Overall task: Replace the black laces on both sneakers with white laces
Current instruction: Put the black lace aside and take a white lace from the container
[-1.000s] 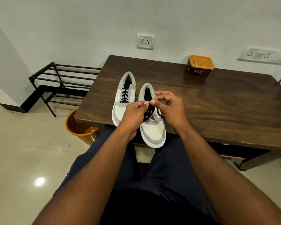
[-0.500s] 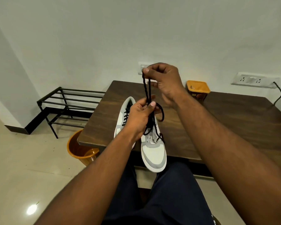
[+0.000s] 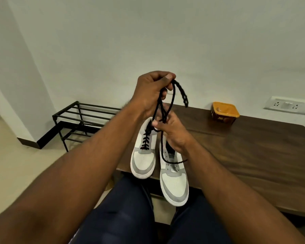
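Your left hand (image 3: 151, 92) raised at frame centre, back toward camera, fingers curled, thumb tip pressed on top, pinching black lace (image 3: 173, 95). Left forearm runs from lower left up to it. Your right hand (image 3: 171, 132) lower, just below left, fingers curled around same lace strands, thumb pointing left. Right forearm enters from lower right. Both arms bare. Dark-trousered thighs at bottom centre.
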A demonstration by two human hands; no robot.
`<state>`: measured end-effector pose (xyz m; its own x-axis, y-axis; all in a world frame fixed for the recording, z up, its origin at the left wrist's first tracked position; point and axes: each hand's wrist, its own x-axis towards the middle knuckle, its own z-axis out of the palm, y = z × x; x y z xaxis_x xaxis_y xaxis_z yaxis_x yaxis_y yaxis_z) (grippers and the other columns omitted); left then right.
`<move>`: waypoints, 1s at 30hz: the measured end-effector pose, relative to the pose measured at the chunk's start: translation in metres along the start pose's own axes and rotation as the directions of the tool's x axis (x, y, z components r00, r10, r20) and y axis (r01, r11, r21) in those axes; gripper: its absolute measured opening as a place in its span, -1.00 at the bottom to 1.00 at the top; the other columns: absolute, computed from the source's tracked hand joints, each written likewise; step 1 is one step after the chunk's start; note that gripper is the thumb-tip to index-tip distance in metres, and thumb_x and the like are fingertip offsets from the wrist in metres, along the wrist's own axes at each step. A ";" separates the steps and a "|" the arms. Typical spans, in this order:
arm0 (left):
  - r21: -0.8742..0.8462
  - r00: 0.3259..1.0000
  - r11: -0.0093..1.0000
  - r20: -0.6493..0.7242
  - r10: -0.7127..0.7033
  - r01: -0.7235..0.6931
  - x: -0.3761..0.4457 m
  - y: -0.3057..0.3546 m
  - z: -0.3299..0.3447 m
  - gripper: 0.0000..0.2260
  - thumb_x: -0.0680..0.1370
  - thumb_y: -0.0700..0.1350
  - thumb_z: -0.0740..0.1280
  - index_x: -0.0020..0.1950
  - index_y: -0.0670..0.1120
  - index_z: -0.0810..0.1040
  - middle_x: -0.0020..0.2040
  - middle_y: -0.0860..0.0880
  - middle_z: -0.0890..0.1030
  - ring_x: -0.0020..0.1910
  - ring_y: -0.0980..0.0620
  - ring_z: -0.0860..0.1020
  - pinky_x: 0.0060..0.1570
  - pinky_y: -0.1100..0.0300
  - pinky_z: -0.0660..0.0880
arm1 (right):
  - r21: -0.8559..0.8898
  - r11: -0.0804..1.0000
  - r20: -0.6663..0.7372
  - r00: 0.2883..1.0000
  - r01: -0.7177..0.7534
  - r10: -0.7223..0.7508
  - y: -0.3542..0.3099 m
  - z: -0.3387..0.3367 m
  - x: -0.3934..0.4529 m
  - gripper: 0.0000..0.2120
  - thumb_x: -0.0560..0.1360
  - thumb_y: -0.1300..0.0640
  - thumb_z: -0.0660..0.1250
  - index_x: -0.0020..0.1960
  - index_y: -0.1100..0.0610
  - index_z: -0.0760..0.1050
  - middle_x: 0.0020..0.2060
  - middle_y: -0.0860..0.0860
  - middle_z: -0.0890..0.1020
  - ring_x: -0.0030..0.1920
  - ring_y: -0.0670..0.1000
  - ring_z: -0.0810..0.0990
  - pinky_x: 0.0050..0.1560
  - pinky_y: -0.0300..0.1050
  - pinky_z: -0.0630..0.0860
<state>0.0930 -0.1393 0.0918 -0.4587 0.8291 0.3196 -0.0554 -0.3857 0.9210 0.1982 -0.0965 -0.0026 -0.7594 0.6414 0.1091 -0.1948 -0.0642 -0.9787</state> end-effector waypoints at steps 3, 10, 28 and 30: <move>0.009 0.991 0.994 -0.083 0.105 -0.105 0.013 0.012 -0.011 -0.90 0.58 -0.23 0.35 -0.06 -0.16 0.66 -0.36 -0.05 0.56 -0.45 0.06 0.38 -0.40 0.23 0.37 | -0.091 0.992 0.051 0.994 -0.091 0.096 0.001 0.022 0.021 -0.83 0.53 0.31 0.33 0.06 0.08 0.53 -0.14 -0.03 0.67 -0.09 -0.08 0.64 0.05 -0.10 0.48; -0.007 0.875 0.981 -0.452 0.171 -0.195 0.035 0.015 -0.085 -0.86 0.61 -0.25 0.29 -0.11 -0.12 0.59 -0.35 -0.01 0.55 -0.45 0.10 0.38 -0.45 0.24 0.32 | -0.923 0.371 0.097 0.869 -0.104 0.486 -0.003 -0.019 0.058 -0.87 0.56 0.12 0.34 -0.12 0.14 0.60 -0.19 0.03 0.64 -0.11 0.01 0.59 0.05 0.01 0.52; 0.166 0.924 0.984 -0.382 -0.003 0.072 0.077 -0.043 -0.252 -0.78 0.66 -0.22 0.20 -0.14 -0.10 0.55 -0.24 -0.01 0.56 -0.25 0.09 0.53 -0.21 0.19 0.53 | -0.709 0.700 0.279 0.947 0.091 0.160 -0.003 0.134 0.233 -0.84 0.45 0.44 0.35 0.01 0.37 0.61 -0.21 0.19 0.66 -0.34 0.01 0.64 -0.27 -0.12 0.65; 0.152 0.915 0.984 -0.404 -0.024 0.093 0.082 -0.054 -0.272 -0.77 0.66 -0.23 0.19 -0.15 -0.11 0.55 -0.24 -0.03 0.55 -0.25 0.07 0.52 -0.21 0.21 0.53 | -0.673 0.737 0.267 0.950 0.064 0.161 0.020 0.147 0.247 -0.84 0.44 0.44 0.37 0.01 0.37 0.60 -0.19 0.23 0.66 -0.31 0.04 0.65 -0.24 -0.08 0.66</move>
<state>-0.1831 -0.1611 0.0073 -0.7762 0.6043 0.1800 0.0376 -0.2406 0.9699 -0.0849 -0.0518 0.0299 -0.9189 0.3945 -0.0080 0.2253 0.5081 -0.8313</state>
